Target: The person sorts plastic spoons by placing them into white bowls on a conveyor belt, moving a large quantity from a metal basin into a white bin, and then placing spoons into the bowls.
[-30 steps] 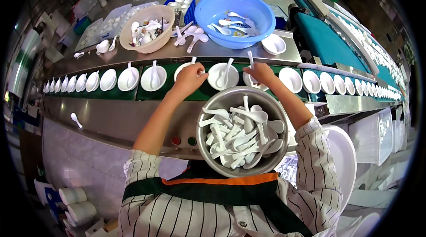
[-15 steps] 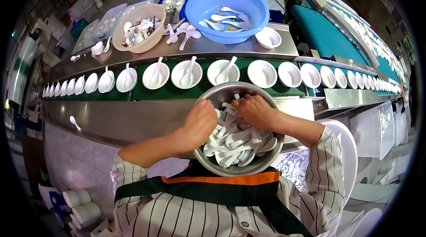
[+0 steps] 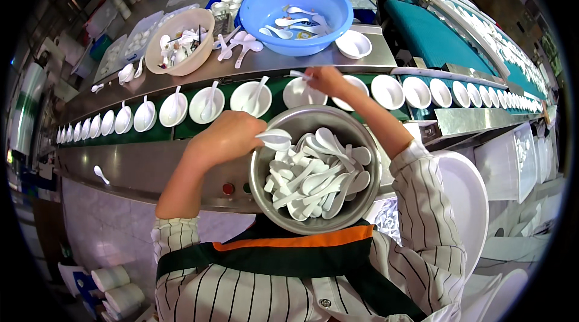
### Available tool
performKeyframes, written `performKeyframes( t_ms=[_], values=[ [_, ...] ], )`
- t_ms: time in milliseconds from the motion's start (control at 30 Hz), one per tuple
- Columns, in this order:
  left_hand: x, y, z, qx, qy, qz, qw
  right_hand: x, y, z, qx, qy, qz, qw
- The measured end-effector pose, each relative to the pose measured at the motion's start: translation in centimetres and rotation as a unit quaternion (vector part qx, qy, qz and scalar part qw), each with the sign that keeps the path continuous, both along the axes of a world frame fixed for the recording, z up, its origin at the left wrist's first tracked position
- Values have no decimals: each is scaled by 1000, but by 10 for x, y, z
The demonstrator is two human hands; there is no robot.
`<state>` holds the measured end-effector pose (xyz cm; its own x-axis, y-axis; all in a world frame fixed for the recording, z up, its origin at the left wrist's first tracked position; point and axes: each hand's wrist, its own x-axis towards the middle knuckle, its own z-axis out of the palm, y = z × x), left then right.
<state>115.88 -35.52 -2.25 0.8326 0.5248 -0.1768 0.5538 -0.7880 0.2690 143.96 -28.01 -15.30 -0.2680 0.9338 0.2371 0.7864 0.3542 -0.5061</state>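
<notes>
My right hand (image 3: pixel 326 82) reaches forward, pinching a white spoon (image 3: pixel 298 74) by one end above a white bowl (image 3: pixel 297 96) on the green belt. My left hand (image 3: pixel 230 133) is closed around the handle of another white spoon (image 3: pixel 277 140), whose scoop hangs over the left rim of a steel basin (image 3: pixel 256 184). That basin rests close against my body and holds a heap of white spoons (image 3: pixel 319 183). Left of the bowl under my right hand, a bowl (image 3: pixel 242 105) has a spoon (image 3: pixel 258 94) leaning in it, as do several more further left.
The conveyor belt (image 3: pixel 277 108) crosses in front, bearing a row of bowls. Behind it stand a blue tub (image 3: pixel 345 17), a beige tub (image 3: pixel 208 38) and a white bowl (image 3: pixel 354 45). A lone spoon (image 3: pixel 101 174) lies on the metal ledge. At right is a white bucket (image 3: pixel 461 195).
Both hands have come out of the spoon heap. The right moved forward over a bowl with a spoon; the left moved left, holding one too. The bowls on the belt shifted left.
</notes>
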Motion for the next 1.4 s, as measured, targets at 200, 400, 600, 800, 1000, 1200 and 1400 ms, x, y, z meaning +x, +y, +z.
performKeyframes(
  t_ms=[200, 400, 600, 800, 1000, 1200, 1400],
  values=[
    [5, 16, 11, -41, -53, 1, 998, 9, -12, -19, -6, 138, -103, 985],
    [48, 49, -3, -39, -62, -48, 996, 10, -35, 3, -6, 226, -52, 973],
    [86, 62, -21, -42, -185, 26, 981, -12, -65, 69, -151, 263, 141, 943],
    [102, 20, -47, 5, -262, -41, 964, 26, -38, -22, -71, 110, -179, 975],
    [110, -17, -96, 71, -109, -215, 968, 23, -37, -28, 16, 209, -228, 951],
    [103, 4, -92, 11, 7, -227, 974, 59, -54, -47, 150, 53, -245, 956],
    [76, 22, -40, -213, -74, -127, 966, 41, -95, 36, -107, 449, -27, 887]
  ],
)
